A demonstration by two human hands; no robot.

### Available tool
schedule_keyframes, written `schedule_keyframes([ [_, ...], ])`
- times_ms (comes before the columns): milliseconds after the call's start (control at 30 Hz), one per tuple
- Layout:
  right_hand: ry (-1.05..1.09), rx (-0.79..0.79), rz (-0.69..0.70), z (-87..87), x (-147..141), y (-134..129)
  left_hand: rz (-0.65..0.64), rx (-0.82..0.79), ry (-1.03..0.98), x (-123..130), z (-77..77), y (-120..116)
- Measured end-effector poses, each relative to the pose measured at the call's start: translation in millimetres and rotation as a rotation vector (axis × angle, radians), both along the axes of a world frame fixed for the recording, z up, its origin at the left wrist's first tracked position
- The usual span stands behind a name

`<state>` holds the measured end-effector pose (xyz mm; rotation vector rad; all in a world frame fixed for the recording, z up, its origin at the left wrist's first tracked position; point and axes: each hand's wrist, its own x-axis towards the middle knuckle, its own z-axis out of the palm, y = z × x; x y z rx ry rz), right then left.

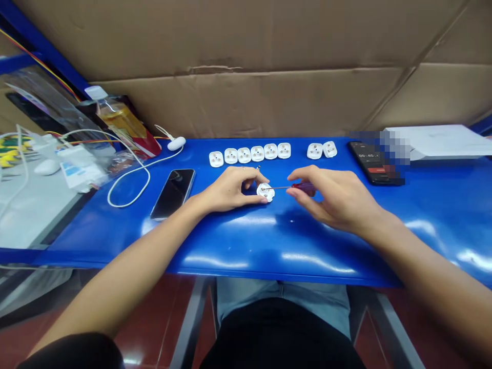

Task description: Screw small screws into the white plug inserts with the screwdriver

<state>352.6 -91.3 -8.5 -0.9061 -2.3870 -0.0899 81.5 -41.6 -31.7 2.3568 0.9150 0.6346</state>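
Note:
Between the thumb and fingers of my left hand (236,188) is a small round white plastic socket piece (270,193) with metal contacts, held at the blue tabletop. My right hand (332,197) is closed around the dark red handle of a screwdriver (303,187). Its thin shaft points left, and the tip meets the face of the white piece near a contact. Beyond my hands, several similar white pieces (257,153) stand in a row, with two more (315,150) a little to the right.
A dark phone (173,193) lies left of my left arm; another phone (374,164) showing a timer lies at right beside a white box (434,141). A white cable (148,177), a leaning bottle (119,120) and adapters crowd the left. Cardboard (246,102) walls the back.

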Motion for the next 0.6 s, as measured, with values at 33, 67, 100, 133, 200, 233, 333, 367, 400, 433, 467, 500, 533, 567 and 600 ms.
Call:
schedule_keyframes([
  [33, -0.005, 0.008, -0.002, -0.3, 0.1, 0.1, 0.003, -0.003, 0.002, -0.2, -0.3, 0.2],
  [67, -0.009, 0.011, 0.011, -0.4, 0.0, 0.2, 0.004, -0.006, 0.002, -0.5, -0.5, 0.3],
  [100, -0.009, 0.012, 0.037, 0.0, -0.2, 0.1, 0.006, -0.007, 0.002, -0.6, -0.7, 0.4],
  [133, -0.004, 0.010, 0.065, 0.7, -0.7, -0.1, 0.008, -0.008, 0.003, -0.7, -0.7, 0.4],
  [200, 0.009, 0.003, 0.100, 2.5, -1.5, -0.8, 0.014, -0.008, 0.004, -0.7, -0.6, 0.2],
  [233, 0.015, -0.001, 0.102, 3.1, -1.7, -1.1, 0.015, -0.005, 0.002, -0.7, -0.5, 0.2],
  [333, 0.023, -0.027, 0.069, 2.8, -1.4, -0.8, 0.008, -0.006, 0.003, -0.7, -0.3, 0.2],
  [367, 0.020, -0.034, 0.055, 2.0, -1.1, -0.4, 0.008, -0.010, 0.005, -0.9, -0.4, 0.3],
  [400, 0.017, -0.036, 0.043, 1.0, -0.8, 0.2, 0.010, -0.015, 0.010, -1.1, -0.7, 0.6],
  [433, 0.013, -0.033, 0.038, 0.0, -0.7, 0.8, 0.012, -0.018, 0.013, -1.4, -1.0, 0.8],
  [467, 0.013, -0.024, 0.039, -0.9, -0.7, 1.3, 0.011, -0.016, 0.017, -1.7, -1.4, 1.2],
  [500, 0.015, -0.012, 0.043, -1.4, -0.8, 1.7, 0.008, -0.011, 0.018, -2.0, -1.8, 1.5],
  [533, 0.018, -0.005, 0.047, -1.7, -1.0, 2.0, -0.002, -0.003, 0.020, -2.3, -2.1, 1.9],
  [567, 0.021, 0.000, 0.049, -1.7, -1.3, 2.1, -0.012, 0.008, 0.018, -2.5, -2.3, 2.2],
  [600, 0.028, 0.005, 0.049, -1.5, -1.5, 2.2, -0.022, 0.021, 0.012, -2.7, -2.4, 2.5],
])
